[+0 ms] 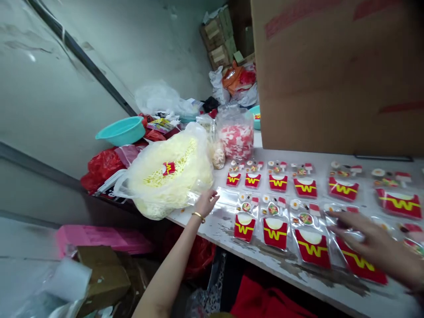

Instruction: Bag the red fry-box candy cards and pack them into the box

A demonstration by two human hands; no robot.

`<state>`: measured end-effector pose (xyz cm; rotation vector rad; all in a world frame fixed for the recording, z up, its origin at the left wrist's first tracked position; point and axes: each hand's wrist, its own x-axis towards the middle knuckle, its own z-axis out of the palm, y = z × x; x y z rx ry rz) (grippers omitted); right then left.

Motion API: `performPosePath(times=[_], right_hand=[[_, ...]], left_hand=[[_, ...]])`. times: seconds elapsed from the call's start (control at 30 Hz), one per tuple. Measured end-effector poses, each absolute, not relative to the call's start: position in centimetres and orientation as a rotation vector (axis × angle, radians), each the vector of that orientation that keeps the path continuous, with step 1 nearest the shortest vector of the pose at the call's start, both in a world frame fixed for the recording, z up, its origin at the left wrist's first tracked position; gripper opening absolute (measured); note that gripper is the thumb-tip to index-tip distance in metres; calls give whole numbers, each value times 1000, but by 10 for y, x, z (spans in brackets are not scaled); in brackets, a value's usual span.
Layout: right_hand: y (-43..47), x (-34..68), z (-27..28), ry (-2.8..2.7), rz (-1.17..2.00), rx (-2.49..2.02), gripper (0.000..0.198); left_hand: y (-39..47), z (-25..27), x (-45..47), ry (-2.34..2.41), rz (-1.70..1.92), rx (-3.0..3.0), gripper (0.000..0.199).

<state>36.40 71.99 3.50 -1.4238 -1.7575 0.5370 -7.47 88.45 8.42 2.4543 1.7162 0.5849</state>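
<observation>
My left hand (206, 203), with a gold bangle at the wrist, is over the table edge beside a large clear plastic bag (172, 198) of small pale yellow pieces. Its fingers look loosely apart, with nothing visible in them. A red fry-box-shaped piece (168, 168) with a yellow W lies on the yellow pieces. Over the front row of clear packs is my right hand (367, 234), slightly blurred, fingers spread. It partly covers one pack (359, 260); whether it touches it I cannot tell. Each pack (244, 225) shows a red W piece with small food-shaped charms above.
A clear bag of pink and white pieces (236, 139) stands behind the two rows. The big cardboard box (338, 84) blocks the back right. A turquoise basin (122, 130) rests on red bags at left. A pink box (102, 238) sits below the table (228, 196).
</observation>
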Motion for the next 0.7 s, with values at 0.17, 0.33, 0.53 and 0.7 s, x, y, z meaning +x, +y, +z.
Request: performPosePath(times=[0.17,0.33,0.53,0.7], right_hand=[[764,231,49,-2336,768,-1156,40],[800,172,54,-2613,675,-1039,39],[840,156,53,-3016,603,-955,92],[865,133,49,-3259,552,-715,109]], left_hand=[[883,42,-59,1695,461,2435,21],[886,20,-63,1849,480,2381,10],[884,19,-88,1773,558,2311,18],[865,19,-102,1803,656,2256,17]])
